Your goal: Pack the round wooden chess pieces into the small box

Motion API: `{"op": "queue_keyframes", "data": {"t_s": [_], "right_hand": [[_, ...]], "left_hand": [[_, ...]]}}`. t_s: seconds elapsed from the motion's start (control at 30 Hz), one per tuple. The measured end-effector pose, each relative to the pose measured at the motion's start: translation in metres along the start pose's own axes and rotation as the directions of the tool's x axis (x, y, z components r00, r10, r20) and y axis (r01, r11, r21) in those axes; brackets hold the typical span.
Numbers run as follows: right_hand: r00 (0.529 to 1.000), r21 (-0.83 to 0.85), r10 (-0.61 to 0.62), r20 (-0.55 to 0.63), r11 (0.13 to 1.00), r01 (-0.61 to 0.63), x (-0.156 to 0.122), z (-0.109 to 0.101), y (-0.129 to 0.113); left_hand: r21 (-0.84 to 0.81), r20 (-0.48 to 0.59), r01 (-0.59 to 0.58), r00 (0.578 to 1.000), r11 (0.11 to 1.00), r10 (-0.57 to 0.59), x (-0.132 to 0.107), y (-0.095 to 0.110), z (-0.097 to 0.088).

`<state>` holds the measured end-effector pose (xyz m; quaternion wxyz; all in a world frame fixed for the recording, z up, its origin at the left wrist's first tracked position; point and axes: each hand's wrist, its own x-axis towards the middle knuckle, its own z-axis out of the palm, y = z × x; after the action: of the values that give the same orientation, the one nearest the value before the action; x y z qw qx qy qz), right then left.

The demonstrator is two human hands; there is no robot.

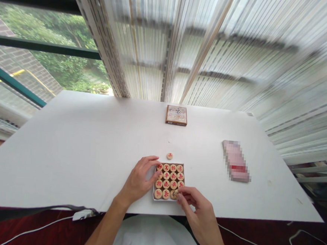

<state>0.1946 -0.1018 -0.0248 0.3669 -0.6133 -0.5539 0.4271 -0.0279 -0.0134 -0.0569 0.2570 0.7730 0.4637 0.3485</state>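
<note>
Head view, looking down at a white table (80, 150) with a small tray (167, 199) of round wooden chess pieces (170, 176) sitting just below the centre of the frame. The discs are packed in neat rows with red characters on top, and the tray looks nearly full, so my guess is this is the filling-the-tray stage, close to done.

Left hand (139, 181) rests against the tray's left side, fingers loosely spread and laid on the edge, not gripping anything as far as I can see, more like steadying it. Right hand (194, 205) is at the tray's lower right corner with thumb and fingertips pinched together on the corner piece (174, 194), which seems to carry a dark character instead of red. Can't tell if that piece is fully seated or partly lifted.

One loose piece (169, 156) lies on the table just above the tray, apart from it. If the packing idea is right, the next move would need a tidy pinch on that one and a free slot for it, and I can't spot an obvious gap.

Lid (176, 115) sits well apart, higher up in the middle. A pixelated pink thing (236, 161) to the right is unreadable. The characters are too small to read, the fingers hide the tray's lower right corner, and both arms are cut off at the bottom edge.
</note>
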Motion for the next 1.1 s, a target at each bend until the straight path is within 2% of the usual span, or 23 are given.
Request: {"op": "queue_keyframes", "data": {"t_s": [0.37, 0.8, 0.93, 1.1], "right_hand": [[0.99, -0.201, -0.105, -0.098, 0.976, 0.084, 0.001, 0.018, 0.004], [0.96, -0.258, -0.233, -0.154, 0.948, 0.188, -0.001, 0.021, 0.011], [0.936, -0.29, -0.253, -0.244, 0.94, 0.179, -0.003, 0.013, 0.012], [0.92, -0.29, -0.2, -0.336, 0.952, 0.101, 0.006, -0.004, 0.021]], "left_hand": [[0.016, 0.003, -0.002, 1.0, 1.0, 0.002, 0.001, 0.0, 0.0], [-0.006, 0.009, 0.025, 1.0, 1.0, -0.025, 0.003, 0.0, 0.0], [-0.014, 0.042, 0.042, 0.998, 0.999, -0.041, 0.015, 0.001, -0.004], [0.049, 0.117, 0.029, 0.993, 0.998, -0.035, 0.046, 0.007, -0.003]]}}
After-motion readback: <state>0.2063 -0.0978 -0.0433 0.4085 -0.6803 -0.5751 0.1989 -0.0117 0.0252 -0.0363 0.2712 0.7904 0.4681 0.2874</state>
